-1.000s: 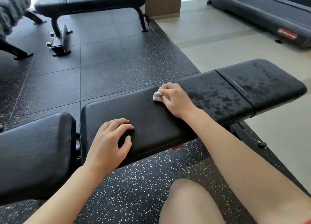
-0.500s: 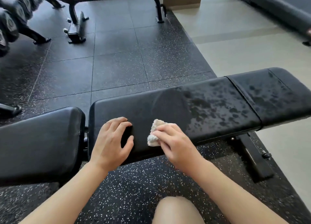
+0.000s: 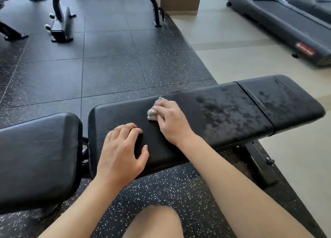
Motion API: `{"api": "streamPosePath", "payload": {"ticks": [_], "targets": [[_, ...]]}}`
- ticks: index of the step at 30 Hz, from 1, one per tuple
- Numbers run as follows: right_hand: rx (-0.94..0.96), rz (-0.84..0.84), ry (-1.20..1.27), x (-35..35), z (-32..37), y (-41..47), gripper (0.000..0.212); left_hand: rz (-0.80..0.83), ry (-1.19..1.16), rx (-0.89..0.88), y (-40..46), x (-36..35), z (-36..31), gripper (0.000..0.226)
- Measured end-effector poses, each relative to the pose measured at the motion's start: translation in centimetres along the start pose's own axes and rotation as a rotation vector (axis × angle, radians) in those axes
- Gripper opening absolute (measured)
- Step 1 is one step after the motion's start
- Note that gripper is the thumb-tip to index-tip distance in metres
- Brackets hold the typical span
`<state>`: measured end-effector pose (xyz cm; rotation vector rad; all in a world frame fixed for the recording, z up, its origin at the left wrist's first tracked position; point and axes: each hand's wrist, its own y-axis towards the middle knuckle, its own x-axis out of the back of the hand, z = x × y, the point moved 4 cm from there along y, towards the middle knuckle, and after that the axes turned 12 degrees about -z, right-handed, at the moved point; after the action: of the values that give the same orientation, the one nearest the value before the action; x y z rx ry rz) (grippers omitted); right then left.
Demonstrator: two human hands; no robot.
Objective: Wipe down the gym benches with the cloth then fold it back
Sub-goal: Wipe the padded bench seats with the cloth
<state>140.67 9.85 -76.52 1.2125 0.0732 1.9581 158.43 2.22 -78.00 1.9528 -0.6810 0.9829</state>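
Looking down from the head camera, we are seeing the black padded bench (image 3: 223, 112) running across the middle of the view, its right part mottled with wet dark patches and its left part looking plain and dull. Our right hand (image 3: 172, 123) is lying on the pad's middle, its fingers (image 3: 162, 106) curled over a small bunched-up whitish cloth (image 3: 152, 112) and pressing it down against the pad; the cloth is peeking out at the far left of the knuckles. Our left hand (image 3: 121, 151) is resting just beside it, nearer to us, at the pad's near edge, its fingers bent loosely on the surface and its thumb spread to the right, holding nothing. A second black pad (image 3: 37, 157) is sitting just left of the first, with a narrow gap between them. Our bare knee (image 3: 154, 221) is showing at the bottom edge above the speckled rubber floor (image 3: 111, 71). Farther off, another bench's frame (image 3: 60, 24) is standing at the upper left, and a treadmill (image 3: 286, 21) is lying on the pale floor at the upper right.
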Motion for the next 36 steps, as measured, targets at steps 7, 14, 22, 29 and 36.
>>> {"api": "streamPosePath", "payload": {"ticks": [7,14,22,29,36], "targets": [[0.068,0.017,0.048,5.5,0.4,-8.8,0.028,-0.021,-0.012,-0.003,-0.1,-0.3,0.2,0.044],[-0.113,-0.063,-0.119,7.2,-3.3,-5.2,0.027,-0.024,-0.025,-0.002,-0.2,-0.1,0.4,0.047],[-0.108,-0.114,-0.098,5.4,-1.6,-4.2,0.023,-0.021,-0.02,0.0,-0.2,-0.1,0.3,0.046],[0.134,0.061,0.057,3.3,1.8,-7.1,0.024,-0.026,-0.041,0.026,-0.2,-0.1,0.4,0.043],[0.159,0.118,-0.015,1.8,-3.1,2.0,0.026,-0.026,-0.042,0.024,-0.1,0.3,0.1,0.043]]}}
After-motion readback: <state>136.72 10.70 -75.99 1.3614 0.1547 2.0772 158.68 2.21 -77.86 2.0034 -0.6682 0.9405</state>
